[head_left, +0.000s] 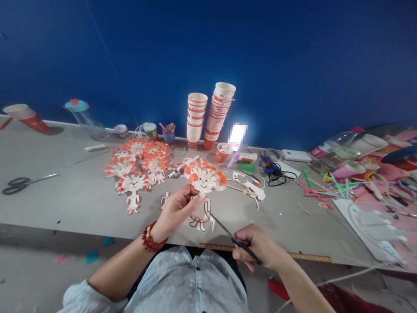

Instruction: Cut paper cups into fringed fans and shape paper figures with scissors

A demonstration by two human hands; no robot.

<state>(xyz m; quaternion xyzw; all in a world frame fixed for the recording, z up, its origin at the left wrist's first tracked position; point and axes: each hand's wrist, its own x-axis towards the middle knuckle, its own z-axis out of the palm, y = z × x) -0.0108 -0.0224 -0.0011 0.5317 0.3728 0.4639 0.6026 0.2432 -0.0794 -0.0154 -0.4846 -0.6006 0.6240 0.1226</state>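
So the paper doll (204, 183) is pinched near the neck by the left grip (178, 206), probably so it's kept steady; scissors (232, 239) are held in the right grip (256, 245), pointed left toward the doll.

The left hand (177, 208) covers part of a red-outlined white paper doll (205, 184); the right hand (257, 244) partly hides black-handled metal scissors (233, 240); beyond it, pixelation blurs a glowing white rectangle (237, 136).
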